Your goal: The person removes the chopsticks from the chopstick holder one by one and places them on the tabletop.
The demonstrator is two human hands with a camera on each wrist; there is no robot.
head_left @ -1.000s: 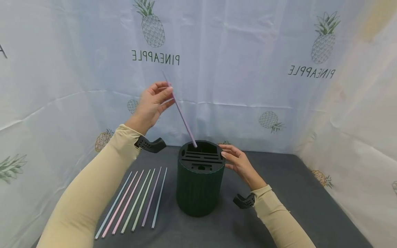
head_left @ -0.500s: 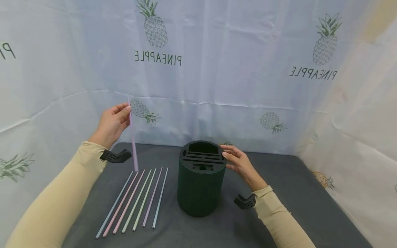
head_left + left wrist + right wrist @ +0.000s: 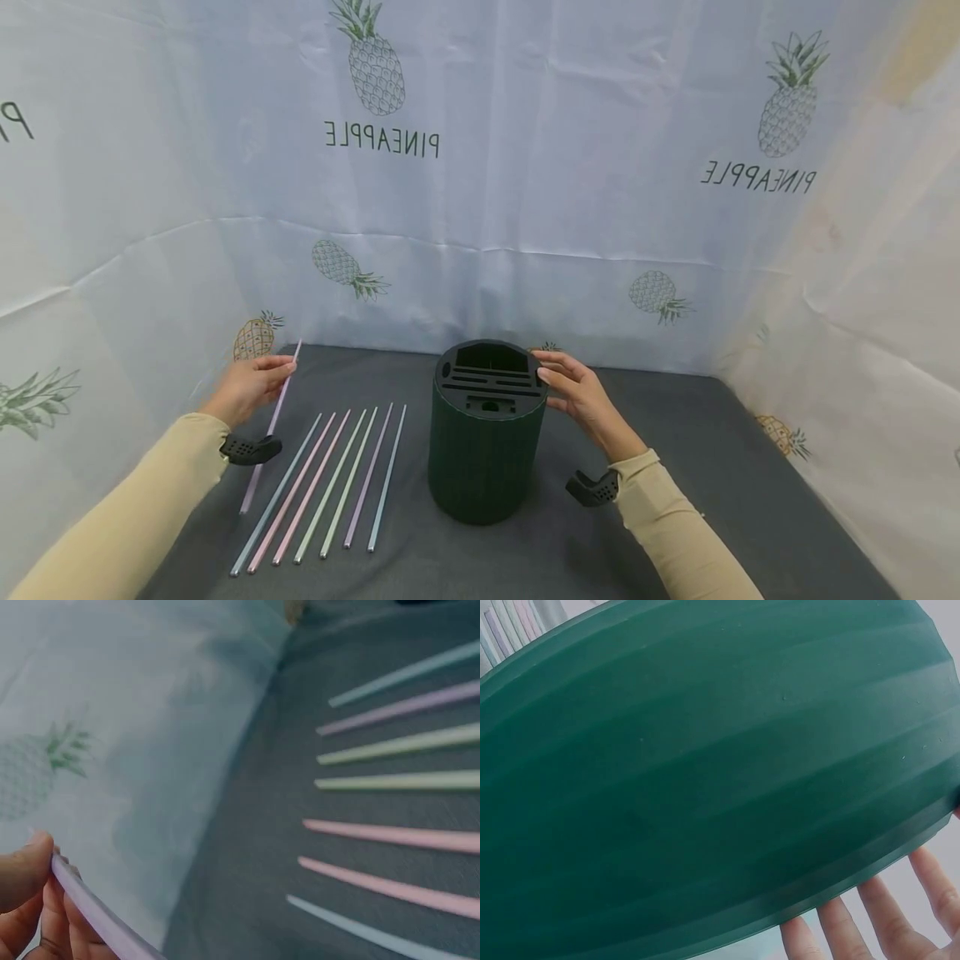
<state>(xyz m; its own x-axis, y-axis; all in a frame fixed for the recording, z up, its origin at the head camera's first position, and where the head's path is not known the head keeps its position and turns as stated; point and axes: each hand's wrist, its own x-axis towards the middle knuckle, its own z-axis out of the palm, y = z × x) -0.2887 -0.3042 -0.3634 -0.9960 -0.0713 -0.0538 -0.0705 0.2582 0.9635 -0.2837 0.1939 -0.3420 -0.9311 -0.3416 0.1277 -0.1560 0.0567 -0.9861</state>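
Observation:
My left hand (image 3: 251, 387) pinches a lilac chopstick (image 3: 279, 408) near its upper end, thumb against fingers. The chopstick slants, its lower end close to the table just left of a row of chopsticks. Nearest to it in that row is a blue chopstick (image 3: 276, 492). A dark green round knife-and-utensil holder (image 3: 483, 458) stands upright at the middle, its black slotted top facing up. My right hand (image 3: 573, 400) rests at the holder's right rim. In the right wrist view, extended fingers (image 3: 889, 919) touch the green side wall (image 3: 720, 772).
Several pastel chopsticks lie side by side on the dark grey table (image 3: 660, 517), including pink ones (image 3: 311, 487), pale green ones (image 3: 348, 483) and another blue one (image 3: 387, 479). A white pineapple-print curtain (image 3: 525, 167) encloses the back and sides.
My left hand has moved left and down with the lilac chopstick, from over the holder's opening to beside the row. My right hand stays at the holder's rim.

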